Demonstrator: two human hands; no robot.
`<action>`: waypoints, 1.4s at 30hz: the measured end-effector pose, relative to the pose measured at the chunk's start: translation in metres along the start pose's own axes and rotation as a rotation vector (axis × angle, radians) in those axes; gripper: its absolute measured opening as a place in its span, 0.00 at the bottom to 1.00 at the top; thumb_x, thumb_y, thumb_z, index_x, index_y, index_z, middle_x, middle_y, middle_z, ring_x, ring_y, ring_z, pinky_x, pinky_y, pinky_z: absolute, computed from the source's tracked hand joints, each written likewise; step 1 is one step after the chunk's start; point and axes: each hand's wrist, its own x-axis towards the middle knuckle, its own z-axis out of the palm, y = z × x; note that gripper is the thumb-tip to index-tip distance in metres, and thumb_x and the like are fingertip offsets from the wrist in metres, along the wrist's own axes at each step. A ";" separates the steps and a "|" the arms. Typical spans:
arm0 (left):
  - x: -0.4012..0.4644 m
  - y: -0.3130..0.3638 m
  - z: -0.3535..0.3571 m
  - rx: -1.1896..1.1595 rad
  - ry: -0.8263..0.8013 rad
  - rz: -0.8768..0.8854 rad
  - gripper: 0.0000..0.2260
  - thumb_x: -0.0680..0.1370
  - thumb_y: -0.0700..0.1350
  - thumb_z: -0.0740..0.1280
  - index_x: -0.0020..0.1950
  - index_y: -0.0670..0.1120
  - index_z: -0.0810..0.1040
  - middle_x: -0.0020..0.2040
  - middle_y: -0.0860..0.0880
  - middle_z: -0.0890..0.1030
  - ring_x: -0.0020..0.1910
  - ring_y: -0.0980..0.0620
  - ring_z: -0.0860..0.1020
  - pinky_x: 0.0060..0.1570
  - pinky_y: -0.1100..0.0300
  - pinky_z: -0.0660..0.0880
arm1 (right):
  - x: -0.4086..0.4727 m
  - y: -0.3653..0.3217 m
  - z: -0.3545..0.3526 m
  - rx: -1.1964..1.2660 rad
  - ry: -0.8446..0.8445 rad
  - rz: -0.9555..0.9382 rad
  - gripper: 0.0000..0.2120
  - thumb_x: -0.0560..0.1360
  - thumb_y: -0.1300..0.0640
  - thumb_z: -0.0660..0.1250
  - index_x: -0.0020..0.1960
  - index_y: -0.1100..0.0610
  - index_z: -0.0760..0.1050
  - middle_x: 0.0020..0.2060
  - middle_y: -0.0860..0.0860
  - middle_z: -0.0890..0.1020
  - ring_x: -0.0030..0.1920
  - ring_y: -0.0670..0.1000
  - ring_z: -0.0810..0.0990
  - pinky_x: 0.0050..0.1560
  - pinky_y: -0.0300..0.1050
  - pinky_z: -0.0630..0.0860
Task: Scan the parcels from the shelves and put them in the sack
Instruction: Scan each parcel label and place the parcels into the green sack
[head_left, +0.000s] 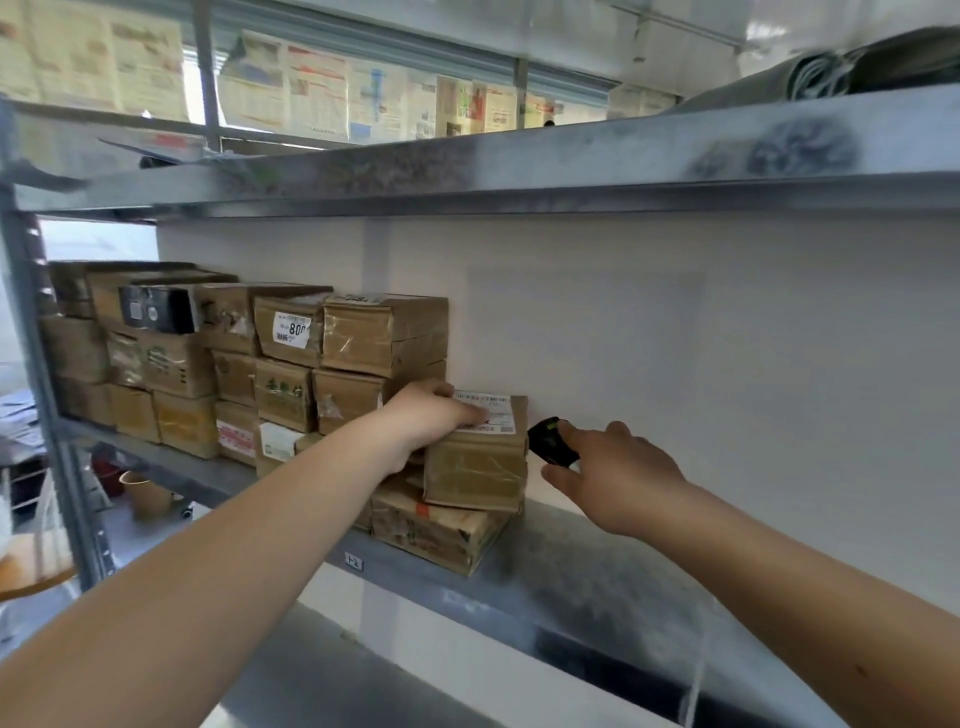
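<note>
A: Left hand (431, 415)?
B: Curled over the top box (475, 447), fingers on its label, shelf (571, 566) stack's 3 o'clock end.
A: Right hand (613, 473)?
B: Grips black scanner (550, 441), just beside box.

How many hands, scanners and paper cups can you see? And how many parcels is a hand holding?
Hands: 2, the left hand and the right hand
Scanners: 1, the black scanner
Paper cups: 1, the paper cup
Parcels held: 1, the labelled parcel
Total: 5
</note>
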 end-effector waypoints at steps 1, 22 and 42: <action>-0.001 -0.001 -0.001 -0.033 -0.065 -0.029 0.24 0.69 0.57 0.83 0.59 0.55 0.77 0.51 0.52 0.85 0.49 0.51 0.83 0.44 0.57 0.78 | -0.002 0.000 -0.001 -0.005 0.010 -0.002 0.32 0.80 0.31 0.56 0.80 0.41 0.57 0.60 0.56 0.72 0.58 0.61 0.76 0.53 0.51 0.76; -0.073 -0.061 -0.003 -0.085 0.023 0.749 0.61 0.60 0.62 0.85 0.78 0.77 0.45 0.76 0.57 0.56 0.71 0.60 0.61 0.72 0.65 0.56 | -0.142 -0.059 -0.028 0.167 0.169 0.185 0.31 0.75 0.30 0.57 0.78 0.35 0.63 0.37 0.45 0.73 0.32 0.44 0.75 0.28 0.37 0.63; -0.123 -0.060 0.010 0.050 0.033 1.090 0.60 0.63 0.54 0.86 0.81 0.73 0.47 0.76 0.58 0.52 0.72 0.59 0.54 0.73 0.54 0.58 | -0.288 -0.112 -0.034 0.095 0.117 0.270 0.26 0.78 0.33 0.62 0.74 0.34 0.67 0.33 0.42 0.76 0.36 0.36 0.77 0.28 0.37 0.66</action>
